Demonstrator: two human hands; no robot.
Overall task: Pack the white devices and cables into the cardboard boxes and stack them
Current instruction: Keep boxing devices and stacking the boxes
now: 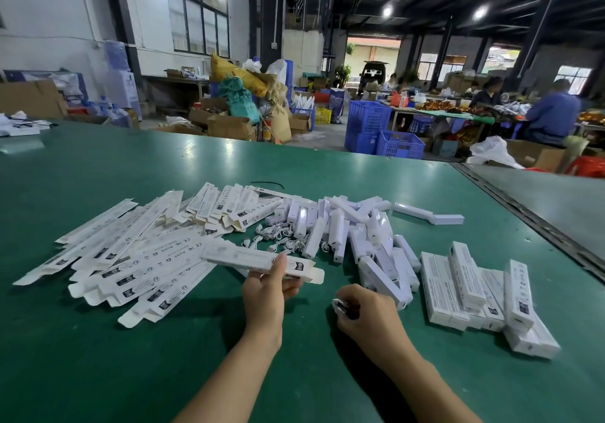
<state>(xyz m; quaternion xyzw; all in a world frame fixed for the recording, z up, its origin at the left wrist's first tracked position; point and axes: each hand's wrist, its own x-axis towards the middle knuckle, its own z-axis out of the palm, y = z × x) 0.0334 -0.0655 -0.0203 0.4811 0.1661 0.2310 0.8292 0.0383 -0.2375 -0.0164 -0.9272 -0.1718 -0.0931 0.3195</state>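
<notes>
Green table (pixel 98 341): work surface, fills the lower view. Blue crates (pixel 370 124) on the floor beyond its far edge.

Flat cartons (pixel 131 259): loose fan of unfolded white sleeves, left half of the table. The print reads upside down from here; "CE" and "RoHS" marks are legible on several, smaller text is not.

White devices (pixel 343 232): heap of slim bars at table centre, lying criss-cross and touching the cartons' right edge.

Packed boxes (pixel 474 291): closed white boxes stacked unevenly to the right of the devices. Side print is too small to read.

Cables (pixel 278 239): coiled white leads on the table between cartons and devices.

Held box (pixel 248 257): one formed box lying level, just above the carton pile's near edge, its right end flap open.

Left hand (pixel 265 291): thumb on top of the held box, fingers under it, pinching it near the open end.

Right hand (pixel 366 314): low over the table, fingers curled tight round a small bundle (pixel 339 306), white and glossy, mostly hidden.
</notes>
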